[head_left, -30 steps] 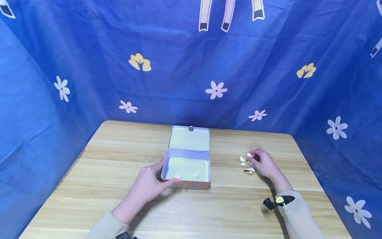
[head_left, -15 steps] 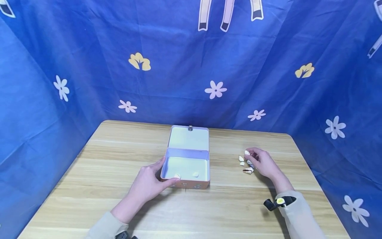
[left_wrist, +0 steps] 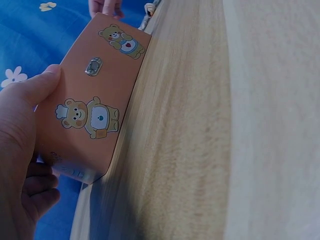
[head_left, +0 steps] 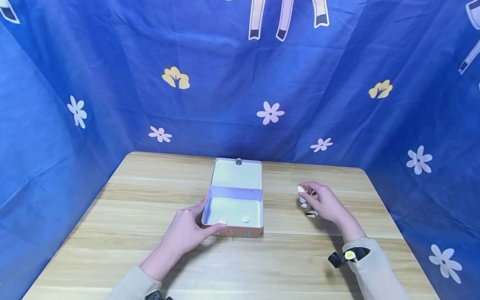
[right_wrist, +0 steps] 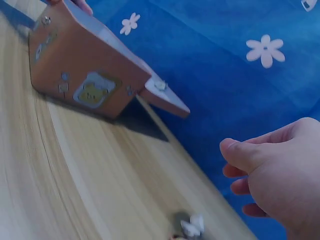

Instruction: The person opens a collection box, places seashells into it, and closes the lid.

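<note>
An orange tin box [head_left: 240, 232] with bear pictures stands on the table, its hinged lid [head_left: 237, 175] folded back. My left hand [head_left: 183, 229] grips its front left corner, thumb on the front rim and fingers at the left side. Two white seashells lie inside, one shell [head_left: 245, 219] toward the right and another shell [head_left: 223, 221] by the thumb. At the right, my right hand [head_left: 325, 203] pinches a white seashell [head_left: 301, 189] between thumb and fingers, above the small pile. In the right wrist view the hand [right_wrist: 280, 170] hides that shell.
Under the right hand lie a small white shell [head_left: 303, 205] and a brown-striped shell [head_left: 311, 213], with others partly hidden. The wooden table [head_left: 142, 200] ends at a blue flowered curtain [head_left: 217, 100] behind and on both sides.
My right hand has lifted slightly and moved left with the white seashell, passing over the pile. The left hand and the tin box have stayed in place.
</note>
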Available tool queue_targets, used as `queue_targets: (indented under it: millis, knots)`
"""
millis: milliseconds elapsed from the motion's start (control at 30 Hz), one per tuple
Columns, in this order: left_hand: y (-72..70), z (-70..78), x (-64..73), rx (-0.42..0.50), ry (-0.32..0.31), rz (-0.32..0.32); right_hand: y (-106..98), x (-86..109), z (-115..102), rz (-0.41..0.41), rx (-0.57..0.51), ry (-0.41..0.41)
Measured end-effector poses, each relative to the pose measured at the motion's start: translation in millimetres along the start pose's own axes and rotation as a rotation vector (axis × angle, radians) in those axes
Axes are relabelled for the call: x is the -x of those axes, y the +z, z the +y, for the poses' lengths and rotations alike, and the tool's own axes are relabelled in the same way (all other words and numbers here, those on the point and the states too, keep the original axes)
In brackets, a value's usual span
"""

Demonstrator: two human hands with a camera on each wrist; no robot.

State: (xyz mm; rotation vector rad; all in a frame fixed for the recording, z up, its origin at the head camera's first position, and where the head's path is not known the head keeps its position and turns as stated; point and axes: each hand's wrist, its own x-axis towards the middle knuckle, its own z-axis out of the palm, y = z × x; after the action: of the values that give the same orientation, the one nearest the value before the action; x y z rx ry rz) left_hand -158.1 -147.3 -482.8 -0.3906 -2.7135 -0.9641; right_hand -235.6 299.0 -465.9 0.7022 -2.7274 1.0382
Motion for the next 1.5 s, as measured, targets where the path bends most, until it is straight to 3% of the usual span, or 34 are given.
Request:
queue_targets:
  millis: [733, 967, 1500]
  knots:
    - [-1.0, 0.6, 0.1, 0.021, -0.027, -0.015, 13, -20.9, -75, -0.067, -0.056, -0.134]
    - [-1.2, 0.3, 0.0, 0.022, -0.012, -0.009, 27, -27.9, -88, -0.077, -0.092, -0.219]
    - [0.4, -1.1, 0.2, 0.021, 0.004, 0.005, 60, -42.4, -111, -0.170, -0.159, -0.269]
